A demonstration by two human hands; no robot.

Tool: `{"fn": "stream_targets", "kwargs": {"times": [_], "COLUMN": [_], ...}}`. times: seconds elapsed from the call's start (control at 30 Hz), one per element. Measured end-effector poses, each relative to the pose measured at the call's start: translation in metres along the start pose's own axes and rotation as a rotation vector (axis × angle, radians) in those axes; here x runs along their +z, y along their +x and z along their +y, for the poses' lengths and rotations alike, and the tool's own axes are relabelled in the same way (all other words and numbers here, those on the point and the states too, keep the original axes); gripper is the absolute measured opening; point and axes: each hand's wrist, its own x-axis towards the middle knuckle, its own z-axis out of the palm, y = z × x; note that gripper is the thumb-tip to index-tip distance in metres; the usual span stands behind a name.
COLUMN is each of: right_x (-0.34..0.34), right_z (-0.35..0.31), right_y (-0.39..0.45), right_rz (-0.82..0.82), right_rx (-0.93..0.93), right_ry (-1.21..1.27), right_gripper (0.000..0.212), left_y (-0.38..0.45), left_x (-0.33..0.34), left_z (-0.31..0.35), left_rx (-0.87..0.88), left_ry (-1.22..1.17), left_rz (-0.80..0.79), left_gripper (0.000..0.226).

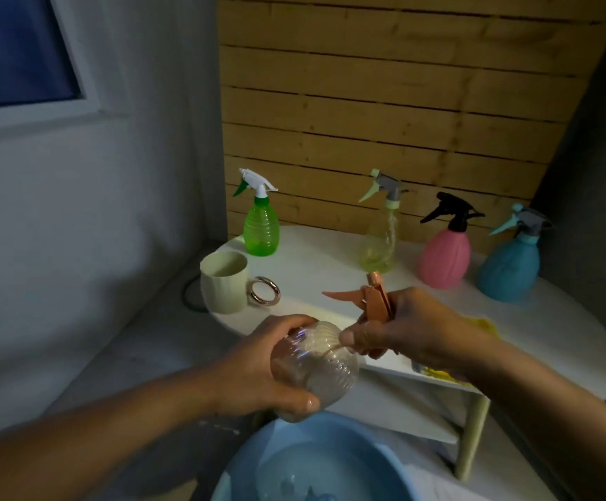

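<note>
The clear ribbed spray bottle is held in the air, tilted, just in front of the white tabletop and above a blue basin with water in it. The left hand wraps round the bottle's body, thumb underneath. The right hand grips the orange trigger head at its collar, fingertips at the bottle's neck.

The bottle looks like thin plastic and seems close to empty, so it is probably light and will dent if squeezed hard. If wet it may be slippery, though the ribs give some purchase. The belly is the best place to hold it, with any twisting done at the stiff collar rather than the thin trigger lever.

On the tabletop stand a cream mug and green, pale yellow, pink and blue spray bottles.
</note>
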Motion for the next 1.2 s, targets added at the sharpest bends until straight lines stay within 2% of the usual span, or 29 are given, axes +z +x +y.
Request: {"fn": "stream_targets", "kwargs": {"times": [0.03, 0.13, 0.23, 0.3, 0.37, 0.4, 0.43, 0.47, 0.53, 0.6, 0.67, 0.73, 0.9, 0.97, 1.03, 1.1, 1.17, 1.2], "right_x": [0.003, 0.002, -0.002, -0.005, -0.007, -0.006, -0.006, -0.005, -0.003, -0.001, -0.001, -0.004, -0.016, -0.023, -0.028, -0.033, -0.036, -0.039], "right_z": [0.004, 0.013, 0.021, 0.024, 0.027, 0.029, 0.032, 0.034, 0.039, 0.045, 0.048, 0.051, 0.061, 0.069, 0.074, 0.079, 0.083, 0.085], "right_y": [-0.004, -0.004, -0.008, -0.011, -0.013, -0.013, -0.013, -0.013, -0.012, -0.011, -0.011, -0.012, -0.012, -0.009, -0.006, -0.003, 0.002, 0.004], "right_rz": [-0.02, -0.024, -0.051, -0.071, -0.082, -0.078, -0.067, -0.045, -0.003, 0.031, 0.037, 0.021, 0.06, 0.106, 0.138, 0.18, 0.253, 0.303], "right_rx": [-0.004, 0.007, 0.015, 0.012, 0.012, 0.011, 0.011, 0.019, 0.046, 0.095, 0.128, 0.121, 0.078, 0.073, 0.09, 0.113, 0.146, 0.173], "right_ry": [0.038, 0.036, 0.084, 0.131, 0.168, 0.18, 0.191, 0.199, 0.222, 0.261, 0.296, 0.306, 0.26, 0.293, 0.323, 0.338, 0.392, 0.419], "right_gripper": [0.008, 0.009, 0.031, 0.033, 0.026, 0.023, 0.021, 0.019, 0.019, 0.024, 0.031, 0.032, 0.043, 0.048, 0.048, 0.042, 0.033, 0.028], "left_y": [-0.001, -0.004, -0.005, -0.002, -0.001, 0.002, 0.003, 0.003, 0.002, -0.008, -0.023, -0.028, -0.022, -0.023, -0.022, -0.02, -0.019, -0.017], "left_x": [0.001, -0.001, 0.002, 0.006, 0.012, 0.015, 0.018, 0.023, 0.028, 0.039, 0.049, 0.053, 0.044, 0.04, 0.035, 0.033, 0.033, 0.034], "left_z": [-0.005, -0.009, -0.013, -0.014, -0.017, -0.019, -0.017, -0.016, -0.024, -0.026, -0.02, -0.016, -0.015, -0.022, -0.028, -0.034, -0.036, -0.039], "left_rx": [-0.018, -0.059, -0.105, -0.144, -0.2, -0.242, -0.284, -0.319, -0.363, -0.263, -0.18, -0.191, -0.393, -0.442, -0.465, -0.444, -0.418, -0.405], "left_ry": [-0.041, -0.175, -0.347, -0.562, -0.721, -0.779, -0.819, -0.836, -0.856, -0.795, -0.695, -0.743, -0.829, -0.799, -0.76, -0.768, -0.807, -0.84], "left_rz": [-0.03, -0.097, -0.109, -0.037, 0.042, 0.059, 0.047, 0.017, -0.03, -0.043, -0.068, -0.008, -0.003, -0.002, 0.029, 0.04, 0.043, 0.044], "left_gripper": [0.099, 0.097, 0.084, 0.068, 0.041, 0.027, 0.022, 0.031, 0.073, 0.087, 0.088, 0.087, 0.101, 0.093, 0.071, 0.059, 0.06, 0.068]}}
